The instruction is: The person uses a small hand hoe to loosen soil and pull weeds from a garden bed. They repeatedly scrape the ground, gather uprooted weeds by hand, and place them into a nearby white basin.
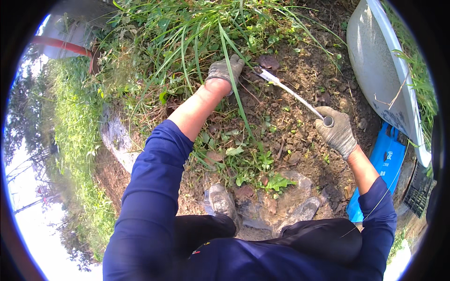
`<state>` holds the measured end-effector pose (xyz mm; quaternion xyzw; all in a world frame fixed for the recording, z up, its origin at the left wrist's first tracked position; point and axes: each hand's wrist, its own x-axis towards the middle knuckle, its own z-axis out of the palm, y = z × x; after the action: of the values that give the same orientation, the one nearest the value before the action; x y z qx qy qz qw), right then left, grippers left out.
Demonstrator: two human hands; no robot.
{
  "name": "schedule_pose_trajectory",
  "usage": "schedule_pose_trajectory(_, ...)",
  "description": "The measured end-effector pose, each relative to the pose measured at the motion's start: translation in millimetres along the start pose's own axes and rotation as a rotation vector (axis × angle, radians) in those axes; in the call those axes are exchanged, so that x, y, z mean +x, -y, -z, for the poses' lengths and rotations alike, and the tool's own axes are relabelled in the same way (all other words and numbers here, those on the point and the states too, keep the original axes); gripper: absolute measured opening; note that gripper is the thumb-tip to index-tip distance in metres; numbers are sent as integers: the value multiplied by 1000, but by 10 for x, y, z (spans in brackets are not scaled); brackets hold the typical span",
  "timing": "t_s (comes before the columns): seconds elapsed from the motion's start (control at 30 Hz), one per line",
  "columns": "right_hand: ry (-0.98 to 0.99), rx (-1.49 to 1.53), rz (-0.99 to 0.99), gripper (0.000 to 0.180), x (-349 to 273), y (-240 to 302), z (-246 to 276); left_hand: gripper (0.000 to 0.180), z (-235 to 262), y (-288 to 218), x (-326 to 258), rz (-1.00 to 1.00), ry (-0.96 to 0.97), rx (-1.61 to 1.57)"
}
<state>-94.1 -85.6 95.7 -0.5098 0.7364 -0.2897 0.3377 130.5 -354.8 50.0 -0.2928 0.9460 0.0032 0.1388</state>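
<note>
My left hand [226,72], in a grey knit glove, is closed on low weeds [187,61] at the edge of the green patch. Leaves hide part of its fingers. My right hand [338,133], gloved alike, grips a metal hand hoe [296,96] by its hollow tube handle, whose round open end shows above the fist. The slim shaft slants up and left, and its pale flat head lies close to the left hand, at the border of weeds and bare soil. Long grass blades hang across the left wrist.
A large whitish tub [377,61] leans at the right, above a blue bag [386,157] and a black crate [418,189]. My shoes [222,201] stand on the soil near clear plastic sheeting [290,187]. A red curved handle [63,43] shows at upper left.
</note>
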Motion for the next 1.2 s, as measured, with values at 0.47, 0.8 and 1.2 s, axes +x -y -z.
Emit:
schedule_pose_trajectory(0.47,70,-51,-171,30,51,-29,58,26,-23,72,-128,-44,-227,74)
schedule_pose_trajectory(0.8,149,-124,-87,24,408,393,354,36,44,148,-36,-42,-90,31)
schedule_pose_trajectory(1.2,142,190,-181,34,94,30,-287,29,241,-28,178,140,235,181)
